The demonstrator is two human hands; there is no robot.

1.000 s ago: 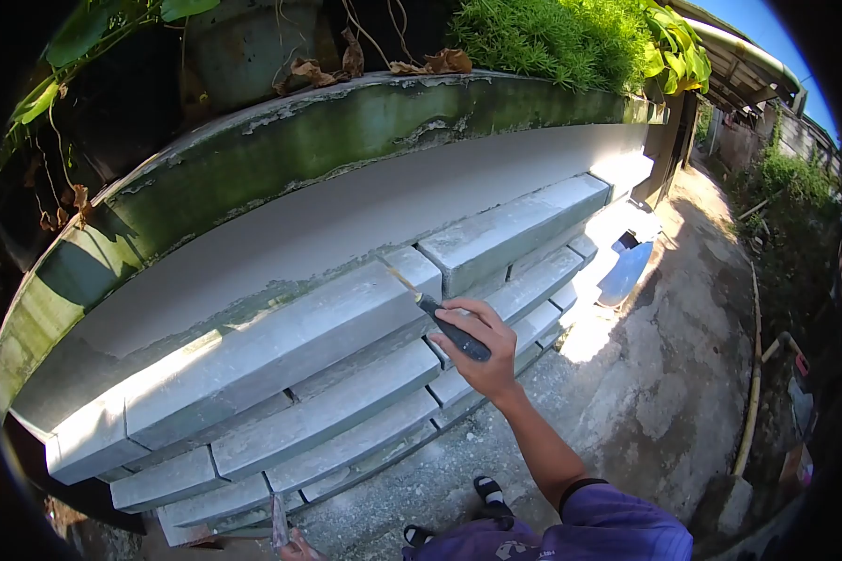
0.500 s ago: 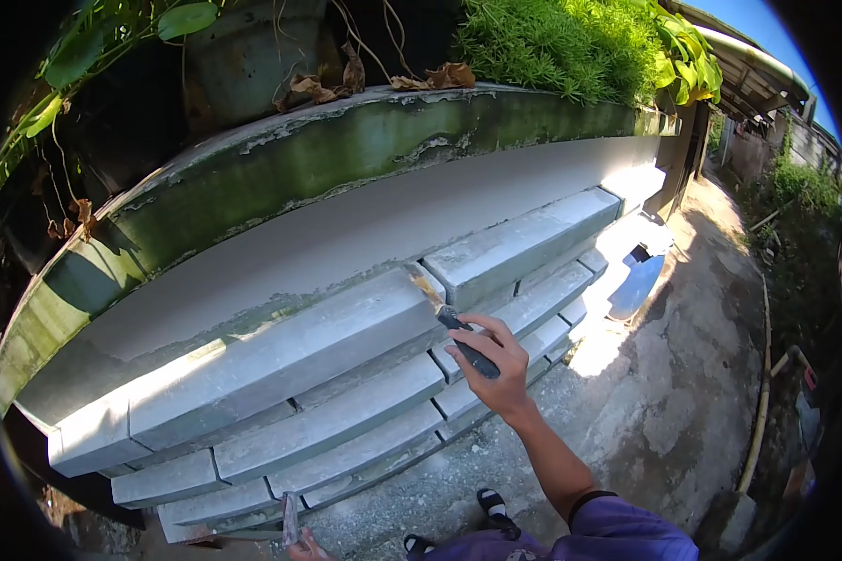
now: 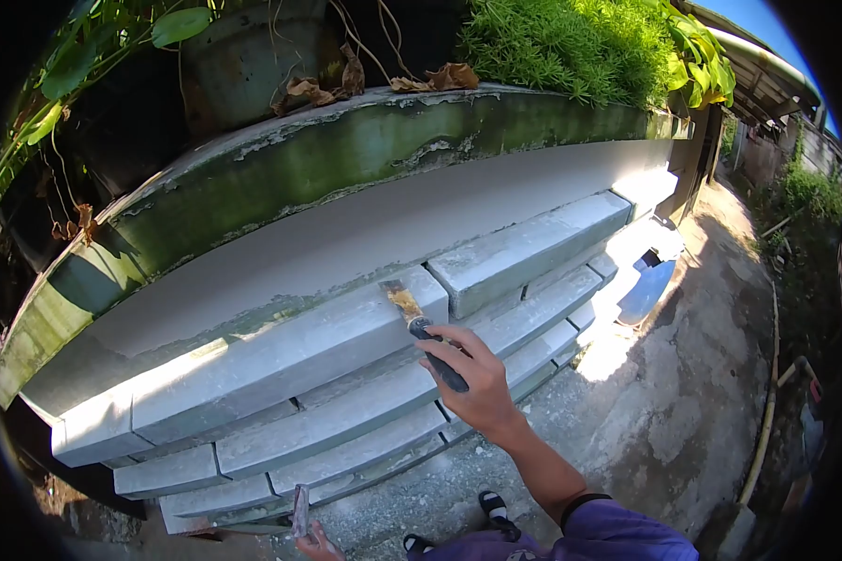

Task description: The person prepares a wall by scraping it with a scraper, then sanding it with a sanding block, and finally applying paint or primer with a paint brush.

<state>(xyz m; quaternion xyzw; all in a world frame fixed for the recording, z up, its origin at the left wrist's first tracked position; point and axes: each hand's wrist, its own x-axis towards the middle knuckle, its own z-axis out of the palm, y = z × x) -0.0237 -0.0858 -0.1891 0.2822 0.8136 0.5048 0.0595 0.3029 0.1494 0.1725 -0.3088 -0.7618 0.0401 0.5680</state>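
My right hand (image 3: 477,379) is closed round the black handle of a putty knife (image 3: 426,341). Its flat blade, stained yellow-brown, lies against the top of a long grey-white block (image 3: 299,337) close to its right end. A narrow dark gap separates that block from the neighbouring block (image 3: 533,248). Low in the view, my left hand (image 3: 320,544) is closed on a narrow, flat piece (image 3: 300,510) with a pale, smeared surface; its exact kind does not show. It is held upright in front of the lowest blocks.
Stepped courses of blocks (image 3: 337,425) run below the upper row. Above is a mossy ledge (image 3: 346,140) with potted plants (image 3: 561,47). A blue object (image 3: 647,292) stands beyond the wall's right end. Rough concrete ground (image 3: 655,411) extends right, beside a long pole (image 3: 765,411).
The putty knife has shifted left along the block, and its blade now faces me more broadly. My left hand and its flat piece have risen slightly and moved right.
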